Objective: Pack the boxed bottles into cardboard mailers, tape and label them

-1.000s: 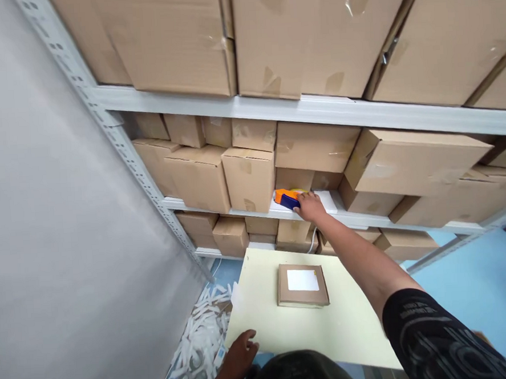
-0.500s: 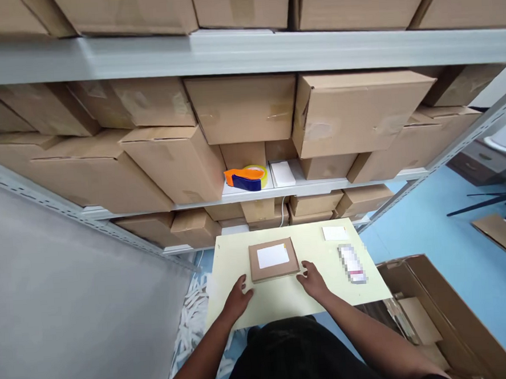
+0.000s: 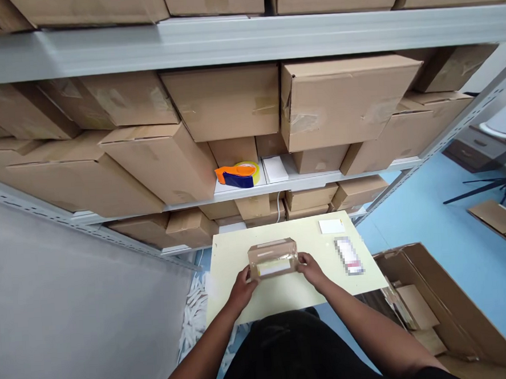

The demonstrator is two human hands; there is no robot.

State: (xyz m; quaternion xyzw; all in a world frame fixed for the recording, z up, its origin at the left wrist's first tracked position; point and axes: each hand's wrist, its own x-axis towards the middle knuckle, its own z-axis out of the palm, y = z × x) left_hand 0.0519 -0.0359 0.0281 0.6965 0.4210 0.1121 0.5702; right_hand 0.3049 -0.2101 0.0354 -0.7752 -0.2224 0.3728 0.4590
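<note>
A small cardboard box (image 3: 273,257) is tilted up between my two hands over the pale yellow table (image 3: 281,299). Its near face carries shiny clear tape and a light strip, and only a thin edge of the white label shows on top. My left hand (image 3: 242,288) grips the box's left end, fingers closed on the lower corner. At the opposite end, my right hand (image 3: 312,271) is closed on the right side. Farther right on the table lie a white pad of labels (image 3: 331,226) and a pixelated, phone-shaped item (image 3: 349,256).
An orange and blue tape dispenser (image 3: 238,175) and a white stack of paper (image 3: 275,169) sit on the shelf (image 3: 185,204) ahead, among stacked cartons (image 3: 234,102). A big open carton (image 3: 453,309) stands right of the table. White scraps (image 3: 193,316) lie on the floor at left.
Both hands have closed on the box's ends from beside it. The box has tipped, so its labelled top turns away and its taped side shows. The view has shifted slightly.
</note>
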